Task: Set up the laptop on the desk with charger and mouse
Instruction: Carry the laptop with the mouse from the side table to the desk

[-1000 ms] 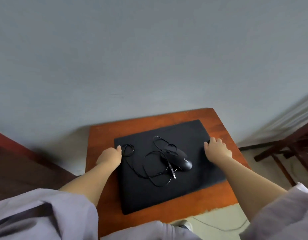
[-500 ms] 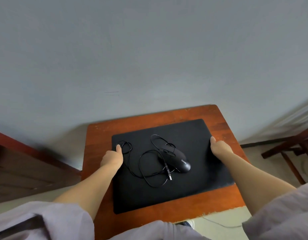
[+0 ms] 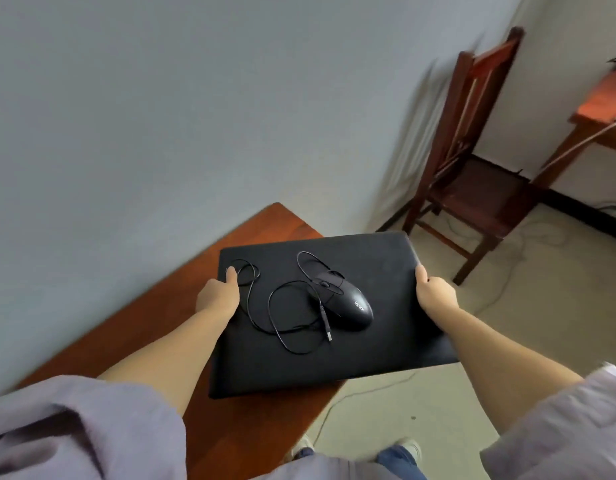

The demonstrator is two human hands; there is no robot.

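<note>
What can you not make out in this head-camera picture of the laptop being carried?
- Fingers of the left hand and right hand: under the laptop.
- Charger: not visible anywhere.
- Chair: motion-blurred.
- Far desk: cut off by the right edge.
- Mouse logo: too small.

Matte black closed laptop (image 3: 368, 271), glossy black mouse (image 3: 348, 306) with thin black cable (image 3: 285, 320), reddish-brown wooden desk (image 3: 154, 327), pale grey-blue wall (image 3: 161, 116), dark red-brown chair (image 3: 472, 174), lilac-grey sleeves (image 3: 74, 427), beige floor (image 3: 420, 410)
</note>
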